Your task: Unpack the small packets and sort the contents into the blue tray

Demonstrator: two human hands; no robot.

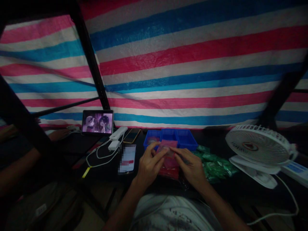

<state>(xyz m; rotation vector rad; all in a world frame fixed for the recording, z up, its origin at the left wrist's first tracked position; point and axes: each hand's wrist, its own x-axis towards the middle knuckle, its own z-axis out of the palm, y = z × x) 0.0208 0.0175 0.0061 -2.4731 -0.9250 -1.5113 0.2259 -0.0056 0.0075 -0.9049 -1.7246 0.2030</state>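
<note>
My left hand [149, 166] and my right hand [190, 166] meet over a small red packet [168, 150] at the near edge of a dark table. Both pinch its top edge with fingers closed. Under the hands lies a stack of more red packets [169, 171]. Just behind them sits a blue compartment tray [183, 138] with a little pink item in its left section. A pile of green packets [214, 165] lies to the right of my right hand.
A white desk fan [258, 149] stands at the right with a power strip [297, 171] behind it. At the left are a phone [127, 158], a second phone [131, 135], a white charger with cables [114, 145] and a playing tablet [97, 123]. Another person's arm [14, 173] rests far left.
</note>
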